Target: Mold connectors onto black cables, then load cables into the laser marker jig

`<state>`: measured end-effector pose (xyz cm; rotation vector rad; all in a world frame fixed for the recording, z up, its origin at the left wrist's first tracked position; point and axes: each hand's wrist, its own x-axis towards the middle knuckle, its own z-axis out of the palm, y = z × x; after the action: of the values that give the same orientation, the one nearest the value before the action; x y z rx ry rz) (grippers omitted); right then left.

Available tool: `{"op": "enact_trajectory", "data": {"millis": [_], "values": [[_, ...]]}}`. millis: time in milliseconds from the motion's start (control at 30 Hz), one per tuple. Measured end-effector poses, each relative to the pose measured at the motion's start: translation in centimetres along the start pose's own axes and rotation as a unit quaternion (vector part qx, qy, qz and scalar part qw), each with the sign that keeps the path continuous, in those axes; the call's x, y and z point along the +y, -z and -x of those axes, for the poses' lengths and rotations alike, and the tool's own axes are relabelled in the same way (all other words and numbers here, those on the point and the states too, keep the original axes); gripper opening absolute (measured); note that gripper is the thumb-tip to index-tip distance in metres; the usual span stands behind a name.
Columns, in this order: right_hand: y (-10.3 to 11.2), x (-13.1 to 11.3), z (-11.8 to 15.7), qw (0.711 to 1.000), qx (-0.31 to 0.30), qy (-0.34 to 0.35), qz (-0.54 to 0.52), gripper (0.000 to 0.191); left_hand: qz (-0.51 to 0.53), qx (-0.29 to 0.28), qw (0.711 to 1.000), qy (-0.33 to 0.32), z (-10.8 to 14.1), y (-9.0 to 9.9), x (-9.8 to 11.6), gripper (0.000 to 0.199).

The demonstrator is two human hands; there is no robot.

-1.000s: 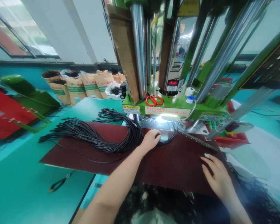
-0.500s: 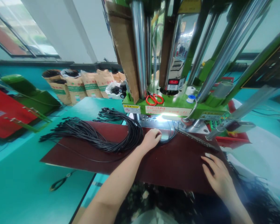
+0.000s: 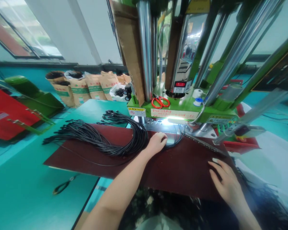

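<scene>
My left hand (image 3: 156, 143) is closed, its fingers curled just in front of the press's lit metal plate (image 3: 153, 126). Thin dark cables (image 3: 177, 140) loop beside its fingertips towards the plate; what its fingers hold is hidden. To the left of that hand, a thick bundle of black cables (image 3: 115, 149) lies curved across the dark red-brown board (image 3: 180, 172). My right hand (image 3: 227, 182) rests at the board's right side, open and holding nothing, fingers apart.
The green press (image 3: 163, 107) with steel columns stands ahead, red-handled scissors (image 3: 160, 102) on its ledge. Dark-handled pliers (image 3: 63, 186) lie on the green table (image 3: 26, 195) at left. Paper sacks (image 3: 79, 89) stand behind. A red tray (image 3: 244, 145) is at right.
The whole view has shifted slightly. Both hands keep the same places and poses, and the cables lie as before.
</scene>
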<state>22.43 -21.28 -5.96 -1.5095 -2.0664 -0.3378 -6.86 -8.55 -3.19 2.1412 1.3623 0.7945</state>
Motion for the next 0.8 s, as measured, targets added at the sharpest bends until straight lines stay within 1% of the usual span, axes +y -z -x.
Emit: {"op": "enact_trajectory", "data": {"millis": [267, 800], "values": [[-0.04, 0.11, 0.11, 1.0, -0.01, 0.0, 0.007, 0.03, -0.003, 0.006, 1.0, -0.007, 0.07, -0.09, -0.07, 0.012], [0.11, -0.17, -0.13, 1.0, -0.002, 0.005, 0.002, 0.03, -0.009, 0.003, 1.0, -0.008, 0.03, -0.13, -0.08, 0.012]]}}
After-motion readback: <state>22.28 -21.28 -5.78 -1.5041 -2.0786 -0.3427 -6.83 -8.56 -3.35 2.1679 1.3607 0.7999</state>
